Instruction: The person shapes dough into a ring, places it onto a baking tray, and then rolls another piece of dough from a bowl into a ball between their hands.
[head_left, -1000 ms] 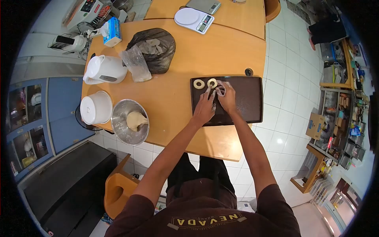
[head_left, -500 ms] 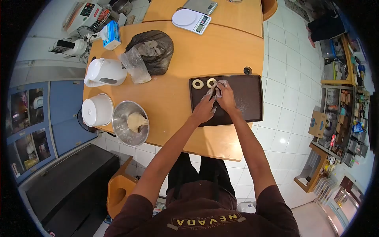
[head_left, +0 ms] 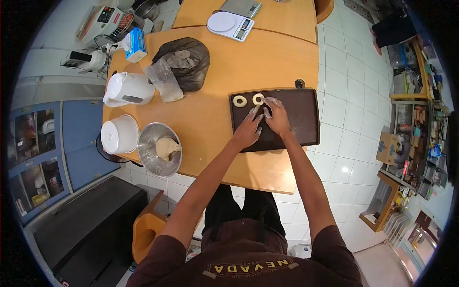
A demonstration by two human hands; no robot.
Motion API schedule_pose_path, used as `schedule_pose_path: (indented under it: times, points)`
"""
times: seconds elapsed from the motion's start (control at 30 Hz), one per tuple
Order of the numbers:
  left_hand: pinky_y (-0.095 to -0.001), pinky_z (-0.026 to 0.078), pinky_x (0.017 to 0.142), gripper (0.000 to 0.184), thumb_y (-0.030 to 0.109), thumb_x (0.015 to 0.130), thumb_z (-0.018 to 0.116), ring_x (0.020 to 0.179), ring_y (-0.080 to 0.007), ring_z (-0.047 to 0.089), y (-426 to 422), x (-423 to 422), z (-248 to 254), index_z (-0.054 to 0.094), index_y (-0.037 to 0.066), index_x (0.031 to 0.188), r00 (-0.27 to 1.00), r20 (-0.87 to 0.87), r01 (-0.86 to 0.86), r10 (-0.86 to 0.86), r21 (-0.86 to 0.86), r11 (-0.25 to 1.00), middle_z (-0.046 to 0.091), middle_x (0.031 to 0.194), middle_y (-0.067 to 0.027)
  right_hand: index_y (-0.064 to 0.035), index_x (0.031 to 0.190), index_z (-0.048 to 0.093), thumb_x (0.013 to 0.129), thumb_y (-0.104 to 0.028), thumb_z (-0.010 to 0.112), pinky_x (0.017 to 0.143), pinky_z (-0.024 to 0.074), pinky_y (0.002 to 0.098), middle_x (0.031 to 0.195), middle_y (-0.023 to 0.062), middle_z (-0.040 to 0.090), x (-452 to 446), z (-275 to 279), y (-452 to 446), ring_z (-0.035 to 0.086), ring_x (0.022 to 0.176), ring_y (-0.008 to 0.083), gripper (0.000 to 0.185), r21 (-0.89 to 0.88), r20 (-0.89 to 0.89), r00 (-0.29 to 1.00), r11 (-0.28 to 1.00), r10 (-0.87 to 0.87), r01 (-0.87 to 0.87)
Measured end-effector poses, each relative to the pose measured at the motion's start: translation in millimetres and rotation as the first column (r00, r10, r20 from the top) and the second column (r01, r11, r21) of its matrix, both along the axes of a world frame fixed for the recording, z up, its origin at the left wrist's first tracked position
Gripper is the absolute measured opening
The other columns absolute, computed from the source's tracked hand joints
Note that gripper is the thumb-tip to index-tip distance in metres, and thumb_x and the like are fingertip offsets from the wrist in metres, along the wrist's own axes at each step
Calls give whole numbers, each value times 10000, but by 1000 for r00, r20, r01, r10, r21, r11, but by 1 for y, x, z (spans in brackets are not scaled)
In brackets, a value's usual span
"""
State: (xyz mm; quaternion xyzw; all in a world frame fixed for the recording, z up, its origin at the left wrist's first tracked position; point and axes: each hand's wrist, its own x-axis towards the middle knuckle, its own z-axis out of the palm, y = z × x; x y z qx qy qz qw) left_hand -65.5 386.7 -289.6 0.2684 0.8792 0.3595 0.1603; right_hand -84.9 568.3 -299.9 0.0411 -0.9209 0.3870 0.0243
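Two dough rings (head_left: 235, 101), one tray (head_left: 300, 117), two scales (head_left: 223, 22)

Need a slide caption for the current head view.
Both hands at a dough ring on a dark tray, beside another ring.

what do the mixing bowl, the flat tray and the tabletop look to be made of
The mixing bowl looks like stainless steel: silvery grey, fairly shiny inside. The flat tray is probably metal with a dark brown coating, judging by its thin raised rim, though dark plastic can't be excluded. The tabletop seems to be smooth wood or wood-look laminate, orange-tan with a glossy glare.
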Motion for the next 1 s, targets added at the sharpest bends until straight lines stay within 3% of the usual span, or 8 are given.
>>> schedule_pose_path:
  times: [0.3, 0.47, 0.57, 0.63, 0.67, 0.77, 0.9, 1.0]
  points:
    - [-473, 368, 1206, 573, 138, 967, 649, 1482, -410, 352, -29, 26, 5, 458, 23, 1494, 997, 74, 24, -21, -46, 999, 253, 1659, -200, -22, 1344, 582, 921, -35, 624, 1058, 455, 477, 1263, 212, 584, 36, 15, -19, 556, 1201, 426, 425, -114, 28, 987, 981, -157, 159]
    - [-492, 383, 1177, 558, 171, 985, 629, 1462, -453, 367, -69, 78, 37, 458, 64, 1506, 947, 316, -39, 56, -60, 997, 252, 1657, -229, -30, 1351, 573, 944, -24, 611, 1054, 459, 467, 1300, 215, 577, 122, 36, -46, 559, 1222, 411, 409, -294, 184, 971, 934, -154, 204]
    - [-494, 385, 1172, 561, 176, 994, 623, 1464, -459, 363, -103, 116, 54, 455, 84, 1521, 972, 230, -42, 51, -44, 998, 228, 1670, -225, -33, 1342, 582, 956, -36, 611, 1047, 465, 464, 1265, 214, 599, 175, 58, -59, 571, 1208, 408, 387, -370, 237, 964, 907, -117, 201]
    - [-491, 381, 1176, 564, 177, 994, 624, 1471, -457, 356, -123, 137, 71, 457, 90, 1526, 957, 277, -57, 89, -121, 991, 215, 1676, -225, -33, 1339, 590, 934, 8, 619, 973, 502, 417, 1241, 172, 623, 212, 43, -75, 626, 1100, 330, 408, -303, 207, 965, 928, -159, 217]
    - [-489, 378, 1178, 565, 174, 993, 627, 1472, -457, 357, -131, 145, 77, 461, 92, 1526, 949, 291, -87, 120, -124, 988, 215, 1677, -226, -33, 1337, 594, 922, 30, 623, 936, 520, 393, 1230, 152, 635, 221, 39, -78, 653, 1047, 291, 421, -266, 188, 966, 938, -176, 222]
    - [-489, 371, 1184, 571, 164, 986, 641, 1471, -458, 366, -153, 158, 87, 469, 94, 1525, 938, 276, -181, 208, -121, 976, 220, 1676, -230, -31, 1328, 600, 926, 30, 622, 907, 534, 376, 1201, 142, 653, 224, 71, -82, 666, 1023, 270, 408, -417, 278, 955, 884, -100, 213]
    - [-488, 394, 1164, 563, 143, 981, 653, 1445, -439, 412, -176, 162, 110, 483, 91, 1516, 923, 217, -312, 318, -61, 948, 257, 1664, -227, -42, 1325, 612, 940, 21, 627, 861, 544, 348, 1149, 131, 676, 201, 101, -83, 672, 1007, 243, 390, -432, 192, 981, 897, -5, 90]
    - [-454, 449, 1114, 555, 126, 995, 640, 1383, -387, 484, -185, 152, 124, 467, 69, 1519, 823, 387, -484, 415, 96, 870, 299, 1647, -214, -45, 1335, 611, 963, 12, 615, 862, 543, 347, 1155, 130, 675, 174, 112, -87, 676, 980, 241, 376, -393, 168, 985, 919, 34, 35]
